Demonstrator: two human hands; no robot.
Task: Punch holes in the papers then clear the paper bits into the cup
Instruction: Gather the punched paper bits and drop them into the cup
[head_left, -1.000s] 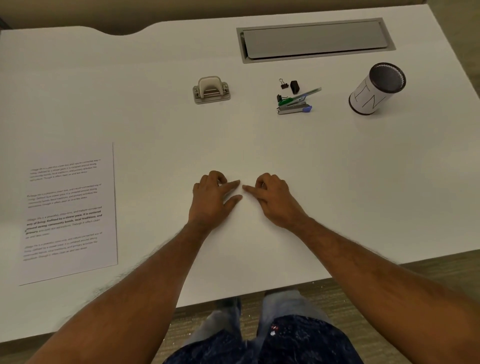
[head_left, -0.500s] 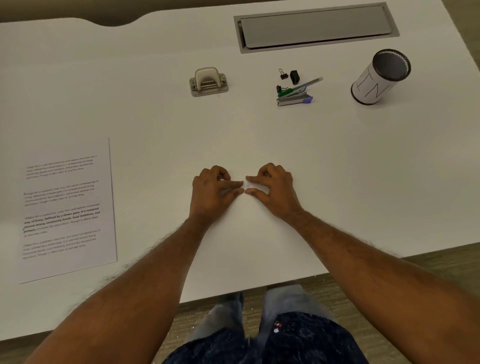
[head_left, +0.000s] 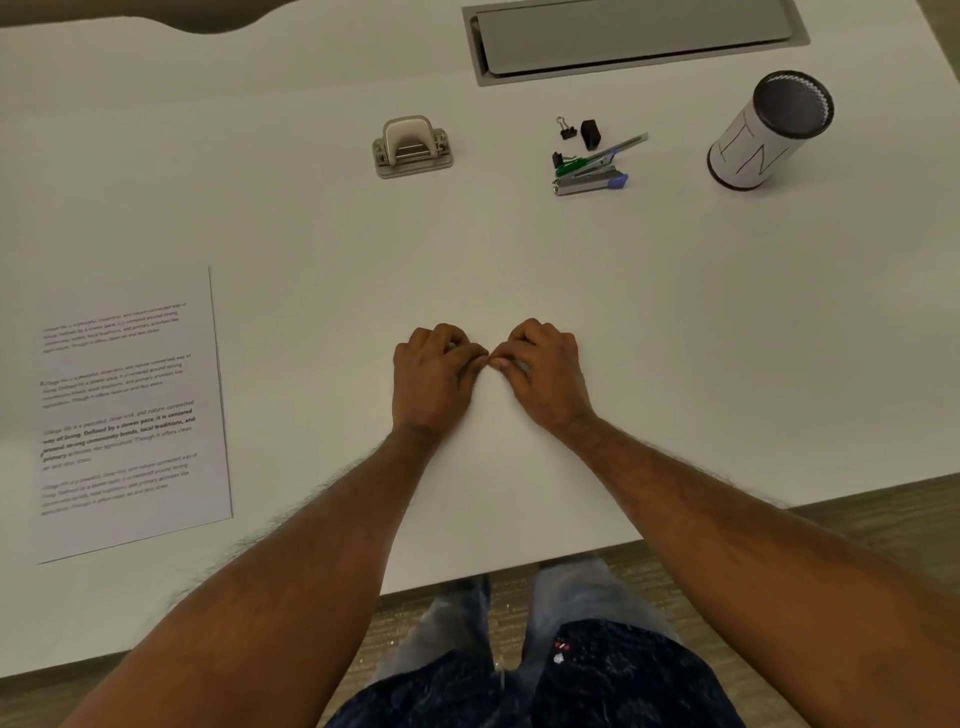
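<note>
Both of my hands rest on the white desk near its front middle. My left hand (head_left: 434, 379) and my right hand (head_left: 545, 374) have curled fingers, and their fingertips meet in a pinch. No paper bits show against the white surface, so I cannot tell whether anything is between the fingers. A printed paper sheet (head_left: 130, 410) lies flat at the left. The grey hole punch (head_left: 413, 148) sits at the back, well beyond my hands. The cup (head_left: 769, 132), black-rimmed with a white wrap, stands at the back right.
A stapler (head_left: 592, 182), a green pen (head_left: 602, 153) and small black binder clips (head_left: 566, 127) lie between the punch and the cup. A grey cable hatch (head_left: 634, 36) is set into the desk's far side. The desk's front edge (head_left: 519, 569) runs just above my knees.
My fingers have curled in from a flatter spread, and the two hands have drawn together until the fingertips touch. Nothing else on the desk has moved.
</note>
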